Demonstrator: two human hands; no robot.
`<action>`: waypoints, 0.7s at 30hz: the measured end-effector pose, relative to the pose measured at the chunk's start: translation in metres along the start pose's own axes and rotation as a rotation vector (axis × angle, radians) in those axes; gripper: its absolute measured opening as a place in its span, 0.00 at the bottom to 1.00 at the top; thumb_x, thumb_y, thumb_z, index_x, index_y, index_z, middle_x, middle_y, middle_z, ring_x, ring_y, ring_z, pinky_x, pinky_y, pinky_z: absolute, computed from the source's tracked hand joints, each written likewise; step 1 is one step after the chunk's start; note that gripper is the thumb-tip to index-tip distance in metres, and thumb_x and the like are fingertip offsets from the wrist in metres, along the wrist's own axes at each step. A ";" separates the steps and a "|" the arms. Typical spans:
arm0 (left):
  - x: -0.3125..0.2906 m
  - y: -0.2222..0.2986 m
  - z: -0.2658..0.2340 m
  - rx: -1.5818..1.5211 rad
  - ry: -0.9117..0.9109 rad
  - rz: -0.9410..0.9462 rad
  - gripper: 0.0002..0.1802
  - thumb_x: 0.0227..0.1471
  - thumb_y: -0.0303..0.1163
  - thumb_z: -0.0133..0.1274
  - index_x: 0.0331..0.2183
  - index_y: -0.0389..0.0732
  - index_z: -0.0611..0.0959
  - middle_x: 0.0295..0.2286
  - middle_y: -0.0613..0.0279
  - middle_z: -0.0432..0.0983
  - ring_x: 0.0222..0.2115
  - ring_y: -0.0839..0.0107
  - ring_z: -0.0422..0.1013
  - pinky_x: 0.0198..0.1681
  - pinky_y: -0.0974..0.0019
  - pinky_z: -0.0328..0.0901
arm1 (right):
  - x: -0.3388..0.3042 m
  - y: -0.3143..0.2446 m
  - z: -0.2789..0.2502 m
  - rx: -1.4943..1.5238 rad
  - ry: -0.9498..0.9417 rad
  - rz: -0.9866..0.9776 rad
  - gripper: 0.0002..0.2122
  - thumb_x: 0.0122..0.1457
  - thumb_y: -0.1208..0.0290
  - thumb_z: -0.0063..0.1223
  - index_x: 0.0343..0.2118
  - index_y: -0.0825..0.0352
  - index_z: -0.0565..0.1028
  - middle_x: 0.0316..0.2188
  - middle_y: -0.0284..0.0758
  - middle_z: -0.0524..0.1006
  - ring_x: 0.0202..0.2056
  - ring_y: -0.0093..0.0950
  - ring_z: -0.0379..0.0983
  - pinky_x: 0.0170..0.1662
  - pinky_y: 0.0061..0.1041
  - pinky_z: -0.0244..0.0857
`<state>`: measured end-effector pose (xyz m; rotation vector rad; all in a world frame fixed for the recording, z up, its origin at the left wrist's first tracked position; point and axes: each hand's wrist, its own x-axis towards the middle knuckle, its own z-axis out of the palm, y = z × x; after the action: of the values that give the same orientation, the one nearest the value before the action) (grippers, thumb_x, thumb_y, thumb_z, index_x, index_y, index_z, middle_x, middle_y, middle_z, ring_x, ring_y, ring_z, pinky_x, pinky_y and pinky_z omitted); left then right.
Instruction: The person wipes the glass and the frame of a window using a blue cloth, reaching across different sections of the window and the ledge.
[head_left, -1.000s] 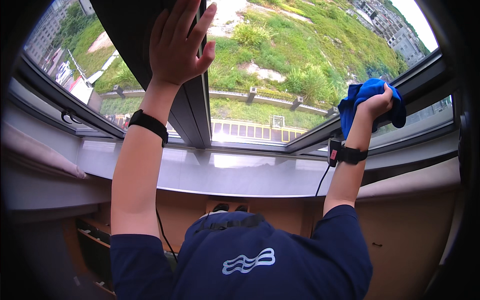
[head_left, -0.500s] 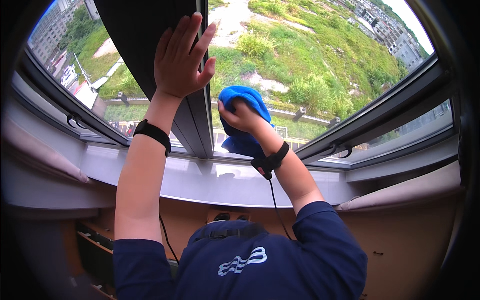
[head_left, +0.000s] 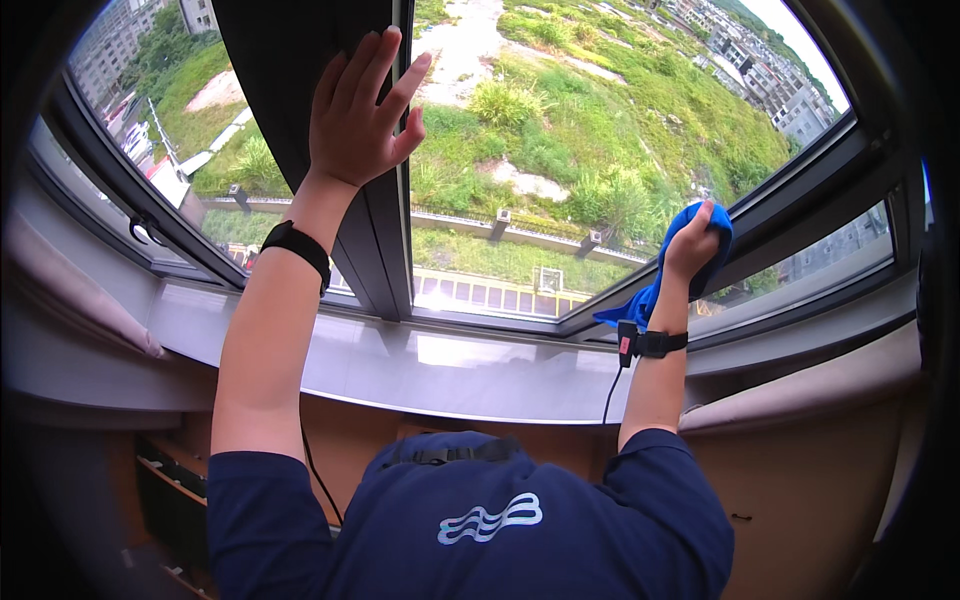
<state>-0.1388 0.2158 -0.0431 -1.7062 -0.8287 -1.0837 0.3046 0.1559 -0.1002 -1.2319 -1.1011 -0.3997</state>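
My left hand (head_left: 358, 125) lies flat, fingers spread, against the dark window post (head_left: 285, 60) left of the large middle pane. In my right hand (head_left: 690, 245) is a blue cloth (head_left: 718, 240), bunched under the palm at the right edge of the window pane (head_left: 530, 150), beside the slanting dark frame. A loose end of the cloth hangs down toward the pane's lower right corner. The right fingertips are partly hidden by the hand and cloth.
Below the panes runs a pale, shiny window sill (head_left: 470, 365). Window handles show on the left side sash (head_left: 145, 235). Pinkish curtains (head_left: 800, 385) hang at both sides. Black straps circle both forearms, with thin cables trailing down. Wooden furniture (head_left: 780, 480) stands below the sill.
My right hand has moved the blue cloth rightward across the pane, from next to the post to the right-hand frame. The left hand stays on the post.
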 end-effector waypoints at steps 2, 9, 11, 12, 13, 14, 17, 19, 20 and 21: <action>-0.001 0.001 -0.003 0.011 -0.020 -0.010 0.30 0.49 0.40 0.50 0.56 0.57 0.71 0.61 0.56 0.57 0.60 0.60 0.58 0.61 0.53 0.53 | -0.025 -0.044 0.035 0.096 -0.066 0.001 0.20 0.62 0.64 0.46 0.15 0.67 0.62 0.11 0.34 0.59 0.14 0.29 0.55 0.21 0.30 0.50; 0.008 0.009 -0.006 -0.041 -0.042 -0.051 0.31 0.47 0.39 0.50 0.56 0.56 0.72 0.60 0.54 0.58 0.60 0.58 0.58 0.61 0.53 0.52 | -0.116 -0.198 0.134 0.211 -0.912 -0.379 0.11 0.55 0.62 0.51 0.24 0.65 0.72 0.24 0.43 0.73 0.29 0.44 0.70 0.34 0.38 0.64; 0.008 0.004 -0.007 -0.052 -0.024 -0.032 0.31 0.46 0.38 0.50 0.55 0.56 0.73 0.60 0.53 0.58 0.59 0.57 0.59 0.60 0.52 0.53 | -0.109 -0.222 0.133 0.111 -0.925 -0.682 0.07 0.45 0.64 0.55 0.24 0.62 0.74 0.26 0.39 0.75 0.32 0.41 0.72 0.37 0.38 0.66; 0.009 0.005 -0.006 -0.042 -0.024 -0.024 0.31 0.46 0.37 0.50 0.55 0.57 0.73 0.60 0.53 0.58 0.59 0.57 0.59 0.60 0.52 0.53 | -0.107 -0.214 0.133 0.123 -0.962 -0.700 0.07 0.45 0.65 0.55 0.24 0.61 0.73 0.26 0.39 0.75 0.33 0.41 0.72 0.37 0.39 0.66; 0.009 0.006 -0.003 -0.033 -0.024 -0.018 0.31 0.46 0.37 0.50 0.55 0.57 0.73 0.60 0.53 0.58 0.59 0.57 0.59 0.60 0.51 0.54 | -0.105 -0.206 0.133 0.135 -1.001 -0.718 0.06 0.45 0.66 0.55 0.24 0.61 0.73 0.27 0.39 0.75 0.33 0.41 0.72 0.37 0.39 0.66; 0.009 0.004 -0.002 -0.037 -0.025 -0.016 0.31 0.46 0.37 0.50 0.55 0.57 0.73 0.60 0.53 0.58 0.59 0.57 0.59 0.60 0.51 0.54 | -0.101 -0.199 0.131 0.184 -0.986 -0.738 0.08 0.45 0.65 0.56 0.28 0.61 0.74 0.31 0.40 0.75 0.36 0.43 0.71 0.41 0.39 0.66; 0.010 0.004 -0.004 -0.036 0.001 -0.005 0.31 0.46 0.37 0.50 0.55 0.57 0.73 0.60 0.53 0.58 0.59 0.57 0.59 0.59 0.50 0.55 | -0.079 -0.154 0.093 0.052 -0.958 -0.757 0.17 0.50 0.64 0.56 0.44 0.58 0.74 0.45 0.41 0.75 0.47 0.44 0.70 0.52 0.42 0.63; 0.017 0.008 0.001 -0.049 0.037 0.014 0.30 0.46 0.37 0.50 0.55 0.57 0.72 0.60 0.53 0.58 0.59 0.57 0.59 0.58 0.50 0.56 | -0.050 -0.101 0.053 -0.067 -0.717 -0.769 0.14 0.56 0.64 0.53 0.45 0.58 0.75 0.45 0.41 0.76 0.47 0.42 0.71 0.49 0.39 0.66; 0.014 0.001 -0.003 -0.037 0.021 0.020 0.30 0.47 0.37 0.49 0.55 0.57 0.72 0.60 0.54 0.59 0.59 0.57 0.59 0.58 0.50 0.56 | -0.035 -0.087 0.032 -0.076 -0.601 -0.769 0.17 0.56 0.63 0.57 0.48 0.62 0.75 0.45 0.41 0.77 0.46 0.41 0.73 0.51 0.36 0.65; 0.013 -0.002 -0.004 -0.039 0.028 0.016 0.30 0.47 0.37 0.49 0.55 0.57 0.72 0.60 0.54 0.59 0.59 0.57 0.59 0.58 0.50 0.56 | -0.019 -0.064 0.012 -0.059 -0.496 -0.633 0.19 0.53 0.64 0.62 0.46 0.66 0.75 0.44 0.43 0.77 0.44 0.42 0.74 0.50 0.35 0.66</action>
<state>-0.1373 0.2136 -0.0300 -1.7239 -0.7799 -1.1168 0.2415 0.1385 -0.0819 -1.0341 -1.9287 -0.6227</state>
